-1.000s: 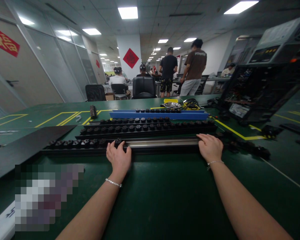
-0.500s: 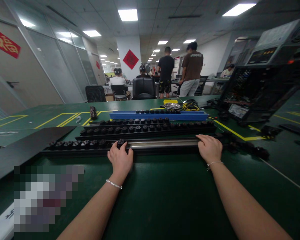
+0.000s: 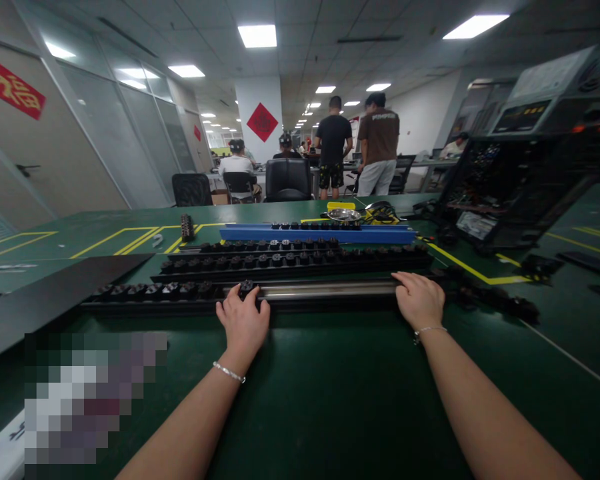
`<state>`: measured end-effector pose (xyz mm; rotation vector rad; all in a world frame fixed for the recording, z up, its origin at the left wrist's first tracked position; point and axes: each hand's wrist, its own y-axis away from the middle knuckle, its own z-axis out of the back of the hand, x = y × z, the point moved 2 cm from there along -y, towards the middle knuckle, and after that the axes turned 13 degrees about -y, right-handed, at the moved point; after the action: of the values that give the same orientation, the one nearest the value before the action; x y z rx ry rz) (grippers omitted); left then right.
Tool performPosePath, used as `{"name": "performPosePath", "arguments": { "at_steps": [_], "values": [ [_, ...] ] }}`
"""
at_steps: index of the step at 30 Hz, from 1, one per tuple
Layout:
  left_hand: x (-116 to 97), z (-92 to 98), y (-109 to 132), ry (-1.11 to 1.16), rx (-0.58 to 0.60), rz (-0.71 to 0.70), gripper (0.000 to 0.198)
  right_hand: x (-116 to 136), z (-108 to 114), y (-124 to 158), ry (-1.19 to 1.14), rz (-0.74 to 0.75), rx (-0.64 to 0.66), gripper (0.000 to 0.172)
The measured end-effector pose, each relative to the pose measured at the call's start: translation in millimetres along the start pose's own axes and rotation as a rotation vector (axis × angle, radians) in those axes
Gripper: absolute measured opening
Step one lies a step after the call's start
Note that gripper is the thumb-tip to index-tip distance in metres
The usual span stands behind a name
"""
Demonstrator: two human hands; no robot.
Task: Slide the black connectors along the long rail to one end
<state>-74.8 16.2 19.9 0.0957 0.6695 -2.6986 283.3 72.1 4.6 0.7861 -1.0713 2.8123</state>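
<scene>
A long black rail [image 3: 330, 304] with a shiny metal strip [image 3: 325, 289] lies across the green table in front of me. Several small black knob-like pieces [image 3: 171, 291] stand in a row on its left part. My left hand [image 3: 243, 322] has its fingers around one more such black piece [image 3: 247, 287], to the right of that row. At the rail's right part, my right hand [image 3: 420, 300] grips its near edge and top, the fingertips partly hidden behind the rail.
Behind lie another black rail with knob pieces [image 3: 290, 261] and a blue rail [image 3: 320, 234]. A metal dish [image 3: 343, 215] sits farther back. An opened computer case [image 3: 510, 180] stands at right. A dark flat panel [image 3: 65, 297] lies at left. People [image 3: 334, 143] are in the background.
My left hand and the black piece in its fingers have shifted slightly right along the rail. My right hand stays in place on the rail.
</scene>
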Motion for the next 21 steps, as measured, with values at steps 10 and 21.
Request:
{"name": "performPosePath", "arguments": {
  "at_steps": [10,21],
  "values": [
    [-1.5,-1.7,1.3,0.008,-0.016,-0.009,0.037,0.0,0.0,0.0,0.03,0.014,-0.004,0.039],
    [-1.5,-6.6,0.1,0.029,-0.042,-0.096,0.038,0.3,1.1,-0.5,0.028,0.015,0.015,0.04]
  ]
}}
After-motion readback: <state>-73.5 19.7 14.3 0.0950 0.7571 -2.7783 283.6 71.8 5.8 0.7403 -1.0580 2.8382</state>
